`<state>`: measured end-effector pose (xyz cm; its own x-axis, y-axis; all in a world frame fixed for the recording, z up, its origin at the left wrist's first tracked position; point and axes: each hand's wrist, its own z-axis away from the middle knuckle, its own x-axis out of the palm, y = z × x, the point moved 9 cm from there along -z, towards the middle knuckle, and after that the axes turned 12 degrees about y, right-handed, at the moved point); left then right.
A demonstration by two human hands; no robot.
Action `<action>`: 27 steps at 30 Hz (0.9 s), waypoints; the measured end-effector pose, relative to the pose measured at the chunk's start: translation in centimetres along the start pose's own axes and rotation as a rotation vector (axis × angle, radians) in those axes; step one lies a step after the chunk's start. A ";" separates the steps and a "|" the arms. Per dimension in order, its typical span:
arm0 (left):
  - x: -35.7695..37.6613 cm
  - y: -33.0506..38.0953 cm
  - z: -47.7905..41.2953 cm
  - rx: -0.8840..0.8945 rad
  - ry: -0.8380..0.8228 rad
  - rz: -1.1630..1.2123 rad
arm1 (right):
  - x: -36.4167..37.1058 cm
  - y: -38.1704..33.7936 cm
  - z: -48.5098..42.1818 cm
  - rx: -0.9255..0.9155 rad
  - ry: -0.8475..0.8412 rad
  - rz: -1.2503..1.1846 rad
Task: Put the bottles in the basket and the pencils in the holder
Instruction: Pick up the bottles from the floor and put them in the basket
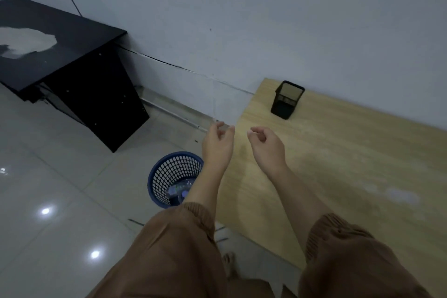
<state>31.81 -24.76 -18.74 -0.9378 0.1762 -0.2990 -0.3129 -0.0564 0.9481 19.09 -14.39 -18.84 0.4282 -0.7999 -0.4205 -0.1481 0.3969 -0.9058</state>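
Note:
A blue mesh basket stands on the floor beside the table's left edge, with clear plastic bottles lying in its bottom. A black mesh pencil holder stands at the table's far left corner near the wall; what is inside it is not visible. My left hand hovers over the table's left edge above the basket, fingers loosely curled, holding nothing. My right hand hangs over the table just to its right, fingers also curled and empty. No pencils show on the table.
The light wooden table runs along a pale wall. A black desk stands to the left on glossy floor tiles. My brown sleeves fill the lower frame.

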 end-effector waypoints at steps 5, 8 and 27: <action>-2.7 -1.5 6.3 0.021 -0.022 -0.052 | -2.9 1.4 5.9 0.023 -0.018 0.006; -5.0 -2.3 8.3 0.033 -0.006 -0.085 | -2.9 1.4 9.1 0.017 -0.070 0.010; -22.0 -15.5 2.6 0.084 -0.207 -0.344 | 14.2 4.5 23.8 0.071 -0.217 0.199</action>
<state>57.69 -25.25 -26.58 -0.7275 0.3657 -0.5805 -0.5820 0.1192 0.8044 45.73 -13.21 -27.65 0.5788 -0.5911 -0.5617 -0.1891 0.5728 -0.7976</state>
